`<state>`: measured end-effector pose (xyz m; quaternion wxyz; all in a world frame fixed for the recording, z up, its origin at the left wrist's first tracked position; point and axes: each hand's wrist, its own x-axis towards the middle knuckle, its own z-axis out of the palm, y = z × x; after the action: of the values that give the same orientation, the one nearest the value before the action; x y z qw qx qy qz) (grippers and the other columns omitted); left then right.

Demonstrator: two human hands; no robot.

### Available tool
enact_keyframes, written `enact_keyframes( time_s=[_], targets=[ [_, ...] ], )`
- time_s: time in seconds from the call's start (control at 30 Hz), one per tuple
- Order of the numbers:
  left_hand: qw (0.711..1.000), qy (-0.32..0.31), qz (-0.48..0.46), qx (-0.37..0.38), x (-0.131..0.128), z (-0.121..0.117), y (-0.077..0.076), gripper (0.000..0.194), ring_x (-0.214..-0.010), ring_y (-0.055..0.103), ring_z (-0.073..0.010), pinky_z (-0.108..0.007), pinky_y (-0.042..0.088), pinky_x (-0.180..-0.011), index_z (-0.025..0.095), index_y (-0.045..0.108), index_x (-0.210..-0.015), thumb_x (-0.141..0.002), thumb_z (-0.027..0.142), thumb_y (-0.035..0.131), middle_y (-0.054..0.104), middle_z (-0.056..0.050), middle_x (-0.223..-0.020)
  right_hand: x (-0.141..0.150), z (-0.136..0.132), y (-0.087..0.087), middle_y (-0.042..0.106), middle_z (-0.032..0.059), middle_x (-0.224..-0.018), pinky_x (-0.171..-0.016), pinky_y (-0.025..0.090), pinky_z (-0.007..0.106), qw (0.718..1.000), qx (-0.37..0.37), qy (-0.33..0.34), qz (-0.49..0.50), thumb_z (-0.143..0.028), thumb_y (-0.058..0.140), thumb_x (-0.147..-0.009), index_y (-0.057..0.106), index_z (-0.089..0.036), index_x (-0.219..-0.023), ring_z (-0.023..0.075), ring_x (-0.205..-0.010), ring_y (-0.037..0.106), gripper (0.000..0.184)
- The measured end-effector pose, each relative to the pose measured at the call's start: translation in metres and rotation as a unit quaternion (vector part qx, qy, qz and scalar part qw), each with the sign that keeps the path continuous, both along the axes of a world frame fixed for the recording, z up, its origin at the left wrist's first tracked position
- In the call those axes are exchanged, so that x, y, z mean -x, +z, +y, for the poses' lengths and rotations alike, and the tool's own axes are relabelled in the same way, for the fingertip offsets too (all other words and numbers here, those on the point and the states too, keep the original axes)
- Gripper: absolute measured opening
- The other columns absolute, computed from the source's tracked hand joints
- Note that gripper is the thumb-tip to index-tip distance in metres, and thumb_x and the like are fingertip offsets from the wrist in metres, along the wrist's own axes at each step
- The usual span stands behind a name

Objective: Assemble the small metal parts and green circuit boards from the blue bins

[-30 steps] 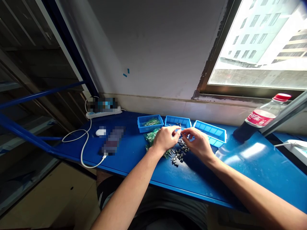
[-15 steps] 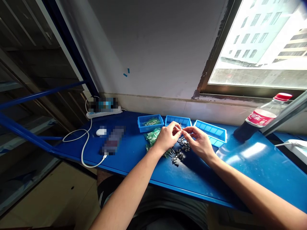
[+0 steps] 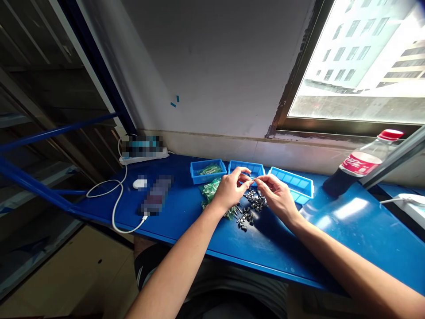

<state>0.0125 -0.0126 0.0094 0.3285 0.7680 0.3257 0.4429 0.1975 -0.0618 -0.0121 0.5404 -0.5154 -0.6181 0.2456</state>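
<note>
My left hand and my right hand meet over the table, thumbs and fingertips pinched together. Between them is something small and thin, too small to name. Below the hands lies a loose pile of small dark metal pieces with stems, like screws or bolts. A green-tinted clear plastic bag sits just left of the pile, partly behind my left wrist. Behind my hands stands the middle blue tray, its inside mostly hidden by my fingers.
The left blue tray holds green packets. The right blue tray is beside my right hand. A cola bottle leans at the right. A blurred phone, white cable and power strip lie left.
My fingertips have shifted slightly apart, with the right hand a little to the right, showing more of the dark metal pieces. Both hands keep their pinch.
</note>
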Motion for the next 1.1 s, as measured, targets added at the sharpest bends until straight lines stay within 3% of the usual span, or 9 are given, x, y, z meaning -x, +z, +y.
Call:
enact_keyframes(
  time_s=[0.2, 0.37, 0.57, 0.9, 1.1],
  targets=[
    [0.999, 0.014, -0.03, -0.007, -0.001, 0.001, 0.002, 0.037, -0.092, 0.079, -0.0197, -0.031, 0.064, -0.081, 0.023, 0.064, -0.13, -0.095, 0.021, 0.074, 0.082, -0.005, -0.103, 0.004, -0.001, 0.0, 0.07, 0.0066, -0.095, -0.073, 0.054, 0.037, 0.997, -0.04, -0.012, -0.062, -0.054, 0.06, -0.104, 0.072, -0.025, -0.098, 0.0237, -0.085, 0.066, 0.032],
    [0.998, -0.001, -0.054, 0.031, 0.0, 0.0, 0.002, 0.042, -0.096, 0.079, -0.0201, -0.032, 0.064, -0.083, 0.021, 0.065, -0.133, -0.092, 0.019, 0.076, 0.082, -0.007, -0.107, 0.005, 0.0, -0.003, 0.073, 0.0077, -0.097, -0.074, 0.055, 0.038, 0.996, -0.023, 0.025, -0.086, -0.056, 0.059, -0.104, 0.074, -0.025, -0.1, 0.0254, -0.087, 0.067, 0.034],
    [0.999, -0.014, -0.04, 0.032, 0.001, 0.002, 0.002, 0.015, -0.108, 0.076, -0.0232, -0.034, 0.063, -0.09, 0.018, 0.081, -0.104, -0.095, 0.028, 0.075, 0.081, -0.01, -0.116, 0.006, -0.002, -0.003, 0.072, 0.0043, -0.09, -0.066, 0.051, 0.034, 0.998, 0.019, 0.06, -0.009, -0.06, 0.06, -0.103, 0.073, -0.025, -0.11, 0.0213, -0.075, 0.062, 0.037],
    [0.992, 0.01, -0.102, 0.072, 0.002, 0.006, 0.0, 0.009, -0.103, 0.075, -0.0212, -0.03, 0.06, -0.084, 0.014, 0.074, -0.085, -0.085, 0.02, 0.081, 0.079, -0.011, -0.11, 0.006, 0.001, -0.009, 0.075, 0.0074, -0.107, -0.073, 0.056, 0.038, 0.997, 0.006, 0.062, -0.044, -0.059, 0.061, -0.102, 0.077, -0.028, -0.112, 0.0254, -0.087, 0.068, 0.036],
    [0.993, -0.011, -0.094, 0.067, 0.002, 0.006, 0.002, 0.02, -0.103, 0.074, -0.0216, -0.03, 0.059, -0.083, 0.015, 0.075, -0.082, -0.082, 0.03, 0.089, 0.079, -0.011, -0.112, 0.005, 0.002, -0.009, 0.074, 0.0067, -0.106, -0.075, 0.056, 0.037, 0.997, 0.0, 0.067, -0.046, -0.058, 0.061, -0.102, 0.076, -0.028, -0.109, 0.0248, -0.089, 0.068, 0.034]
  ],
)
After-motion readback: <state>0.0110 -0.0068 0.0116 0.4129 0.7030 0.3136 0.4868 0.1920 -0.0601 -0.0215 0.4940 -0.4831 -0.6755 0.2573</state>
